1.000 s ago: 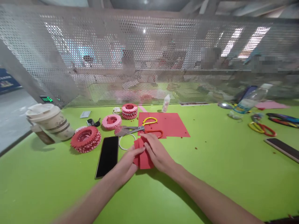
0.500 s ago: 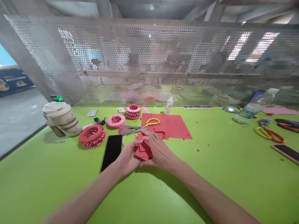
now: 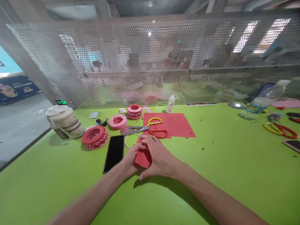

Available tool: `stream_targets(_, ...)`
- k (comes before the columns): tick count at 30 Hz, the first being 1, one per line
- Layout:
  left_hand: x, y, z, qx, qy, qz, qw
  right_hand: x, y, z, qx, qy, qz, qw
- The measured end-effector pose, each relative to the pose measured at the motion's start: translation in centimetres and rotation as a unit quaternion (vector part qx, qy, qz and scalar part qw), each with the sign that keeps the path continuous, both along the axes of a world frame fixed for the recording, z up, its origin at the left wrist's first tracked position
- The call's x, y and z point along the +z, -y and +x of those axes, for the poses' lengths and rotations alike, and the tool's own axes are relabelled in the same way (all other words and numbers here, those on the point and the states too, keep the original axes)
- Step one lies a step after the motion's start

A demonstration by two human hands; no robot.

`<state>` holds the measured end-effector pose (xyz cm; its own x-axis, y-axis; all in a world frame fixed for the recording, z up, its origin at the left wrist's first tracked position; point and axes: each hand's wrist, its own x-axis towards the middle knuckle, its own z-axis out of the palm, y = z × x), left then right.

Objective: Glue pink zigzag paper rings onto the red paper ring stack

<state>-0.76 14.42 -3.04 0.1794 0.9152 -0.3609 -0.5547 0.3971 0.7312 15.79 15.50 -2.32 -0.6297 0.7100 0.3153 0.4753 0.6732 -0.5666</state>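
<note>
A folded piece of red paper [image 3: 142,157] is held a little above the green table [image 3: 211,175] between both hands. My left hand [image 3: 130,159] pinches its left edge with thumb and fingers. My right hand [image 3: 159,156] covers its right side, fingers curled over the top. Just beyond them lie scissors [image 3: 147,128] with one yellow and one orange handle, resting on a flat red paper sheet [image 3: 178,125]. A black phone [image 3: 114,152] lies face up to the left of my left hand.
Red and pink folded-paper rings [image 3: 95,137] [image 3: 117,122] [image 3: 134,111], a paper cup [image 3: 64,122], a white ring [image 3: 127,142] and a glue bottle [image 3: 171,103] sit behind. More scissors [image 3: 280,129] and a water bottle [image 3: 262,100] lie far right. A perforated metal screen [image 3: 150,62] closes the table's far edge.
The red paper has been gathered into a smaller fold and lifted slightly toward me. My right hand has closed further over it; the left still pinches its edge.
</note>
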Motion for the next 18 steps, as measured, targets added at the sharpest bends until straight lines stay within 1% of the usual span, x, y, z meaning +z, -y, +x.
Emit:
stream_targets(3,0.08,0.12,0.43,0.005,-0.002,-0.024,1.0,0.51,0.17,0.25,0.02,0.003,-0.007,1.0)
stream_targets(5,0.19,0.1,0.56,0.015,-0.001,-0.025,1.0,0.67,0.23,0.23,0.029,0.006,-0.007,1.0)
stream_targets(7,0.25,0.06,0.48,0.015,-0.001,-0.028,0.999,0.65,0.24,0.04,0.022,0.003,0.0,1.0)
stream_targets(11,0.17,0.04,0.0,-0.015,-0.012,-0.045,0.999,0.26,0.1,-0.32,-0.01,0.002,0.028,1.0)
stream_targets(15,-0.01,0.06,-0.25,-0.024,-0.02,-0.04,0.999,0.04,-0.04,-0.35,-0.023,0.015,0.034,0.999)
stream_targets(18,-0.11,-0.15,-0.36,-0.007,-0.013,-0.02,1.0,0.06,-0.1,-0.35,0.004,-0.005,0.029,1.0)
